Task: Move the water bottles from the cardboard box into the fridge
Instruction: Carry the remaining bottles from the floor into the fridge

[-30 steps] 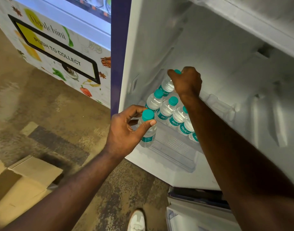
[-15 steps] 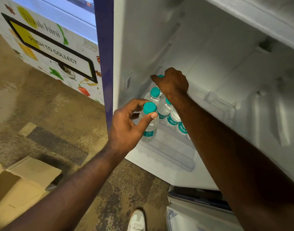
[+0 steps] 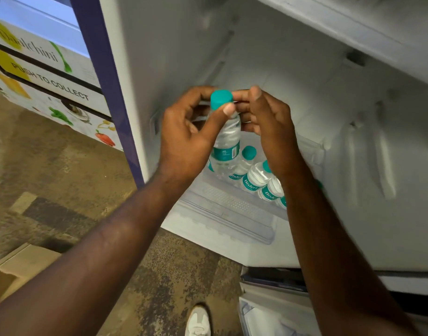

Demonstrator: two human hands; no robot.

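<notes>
The open fridge (image 3: 268, 57) is filling the upper right of the view, its white inner walls stretching from twelve o'clock round to four o'clock. At nine to ten o'clock a printed cabinet (image 3: 45, 76) is standing beside it on the mottled floor (image 3: 62, 180), and at eight o'clock a flap of the cardboard box (image 3: 21, 265) is showing. At six o'clock a white shoe (image 3: 198, 321) is poking in. Inside the fridge, at four o'clock from centre, a row of water bottles (image 3: 254, 178) is lying on the clear tray (image 3: 232, 214). Just above centre, the left hand (image 3: 188, 139) is gripping one upright water bottle (image 3: 226, 139) below its teal cap (image 3: 221, 100), thumb and fingers curled round the neck. The right hand (image 3: 268, 120) is pinching at the same cap from three o'clock, fingertips touching it.
</notes>
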